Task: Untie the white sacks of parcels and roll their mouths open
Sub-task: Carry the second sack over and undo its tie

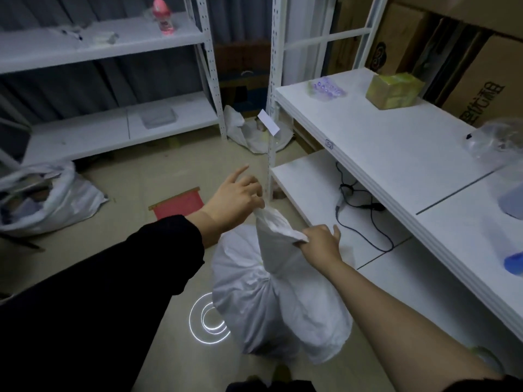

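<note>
Sack (283, 301) nearest the wearer is sitting on the floor (135, 179) beside the lower shelf (305, 188), with its neck bunched and apparently cinched at a tie (263, 275) below the raised mouth. Risk, as judged: both hands are pulling the loose top apart above that tie, so the knot may be tightening rather than freeing. A hard tug could also be tipping the sack toward the shelf post (268, 171) or tearing the woven edge.

Right hand (319, 240) is gripping the near corner of the mouth, fingers curled round the fabric, bare forearm reaching forward. Left hand (235, 199), its arm in a black sleeve (127, 278), is pinching the far corner between thumb and curled fingers, with the index finger pointing out straight.

Farther off, a second sack (48, 199) is lying open at left, and a third sack (254, 131) is slumping beyond that post.
</note>
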